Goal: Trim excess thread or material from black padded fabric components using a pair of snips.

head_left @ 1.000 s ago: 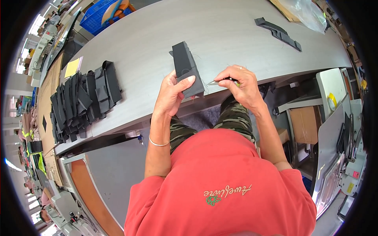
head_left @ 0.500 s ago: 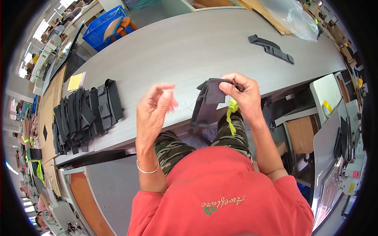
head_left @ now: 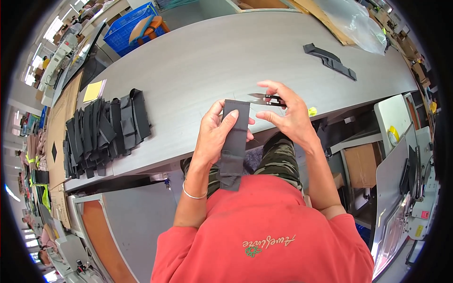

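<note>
Your left hand (head_left: 214,137), apart a moment ago, now grips the dark fabric strip (head_left: 234,141) upright; your right hand (head_left: 288,115) pinches thread snips (head_left: 266,99), blades seemingly open, above the bench (head_left: 198,61).

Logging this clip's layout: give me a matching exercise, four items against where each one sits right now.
Items:
1. dark fabric strip
2. thread snips
3. pile of black fabric pieces
4. blue crate

Places:
A. beyond the table's far edge, upper left
B. held upright in the left hand
C. on the table, to the person's left
D. in the right hand, blades pointing left

Pairs: 1-B, 2-D, 3-C, 4-A
</note>
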Action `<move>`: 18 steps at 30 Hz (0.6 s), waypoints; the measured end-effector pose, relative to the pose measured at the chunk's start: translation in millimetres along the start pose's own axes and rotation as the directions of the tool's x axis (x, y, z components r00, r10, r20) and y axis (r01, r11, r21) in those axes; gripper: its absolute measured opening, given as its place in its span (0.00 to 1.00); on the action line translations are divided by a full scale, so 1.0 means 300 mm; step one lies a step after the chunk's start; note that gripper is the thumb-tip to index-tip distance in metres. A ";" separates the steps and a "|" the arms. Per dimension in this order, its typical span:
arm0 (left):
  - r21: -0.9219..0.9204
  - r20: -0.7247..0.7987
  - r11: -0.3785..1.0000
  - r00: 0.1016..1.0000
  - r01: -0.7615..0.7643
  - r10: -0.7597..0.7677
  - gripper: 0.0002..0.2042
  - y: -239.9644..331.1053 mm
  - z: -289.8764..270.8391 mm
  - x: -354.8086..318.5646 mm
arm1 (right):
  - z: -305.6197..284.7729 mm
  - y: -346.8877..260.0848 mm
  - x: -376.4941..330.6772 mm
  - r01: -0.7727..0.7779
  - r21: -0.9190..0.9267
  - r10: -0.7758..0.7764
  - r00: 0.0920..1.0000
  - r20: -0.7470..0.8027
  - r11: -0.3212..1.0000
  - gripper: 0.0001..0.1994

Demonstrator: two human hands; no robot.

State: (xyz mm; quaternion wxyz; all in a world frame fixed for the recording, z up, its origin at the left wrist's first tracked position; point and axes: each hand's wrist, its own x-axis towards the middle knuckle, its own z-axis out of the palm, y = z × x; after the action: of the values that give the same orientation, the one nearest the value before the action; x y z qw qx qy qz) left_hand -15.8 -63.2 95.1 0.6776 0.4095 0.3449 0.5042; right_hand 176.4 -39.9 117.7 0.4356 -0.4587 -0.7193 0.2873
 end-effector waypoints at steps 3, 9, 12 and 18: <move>0.018 -0.001 1.000 1.000 0.013 -0.013 0.12 0.004 0.000 0.000 | 0.004 0.019 0.013 0.146 -0.053 -0.143 0.989 0.047 0.988 0.17; 0.047 0.020 0.995 0.996 0.086 -0.087 0.11 0.004 0.009 0.000 | 0.009 0.036 0.028 0.263 -0.218 -0.254 0.965 0.066 0.940 0.09; 0.042 0.039 0.992 0.992 0.117 -0.118 0.11 0.005 0.008 0.004 | 0.006 0.030 0.035 0.308 -0.313 -0.288 0.951 0.110 0.899 0.08; 0.036 0.060 0.987 0.986 0.155 -0.157 0.12 0.009 0.009 0.007 | 0.003 0.034 0.035 0.363 -0.406 -0.337 0.931 0.138 0.839 0.05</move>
State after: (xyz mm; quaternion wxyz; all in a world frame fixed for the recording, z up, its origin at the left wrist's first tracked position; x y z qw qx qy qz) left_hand -14.0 -61.4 98.5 0.7190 0.4075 0.3622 0.4310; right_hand 177.7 -26.2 112.9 0.3483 -0.3941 -0.8488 0.0533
